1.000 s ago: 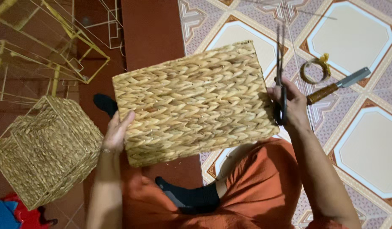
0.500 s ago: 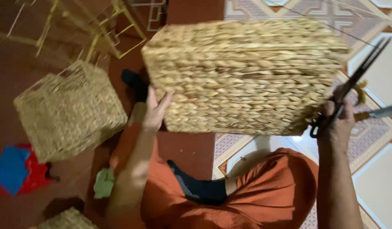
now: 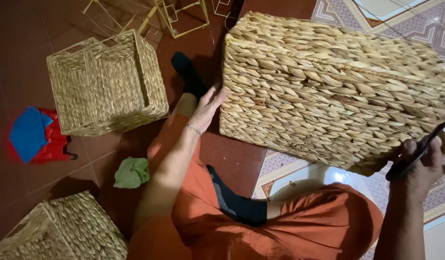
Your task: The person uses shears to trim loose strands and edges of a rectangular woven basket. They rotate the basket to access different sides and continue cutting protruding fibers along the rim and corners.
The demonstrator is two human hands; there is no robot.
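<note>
The big woven basket [image 3: 328, 91] is held up off the floor, tilted, between both hands above the person's orange-clad lap. The left hand [image 3: 207, 107] lies flat and open against its left end, fingers spread. The right hand [image 3: 420, 166] props the lower right corner while curled tight around dark scissors [image 3: 421, 147]. On the dark floor to the left sits a smaller basket [image 3: 107, 82], a green rag [image 3: 132, 172] nearby, another basket [image 3: 58, 231] in the bottom corner, and a red stool [image 3: 54, 144] under a blue cloth [image 3: 29, 132].
</note>
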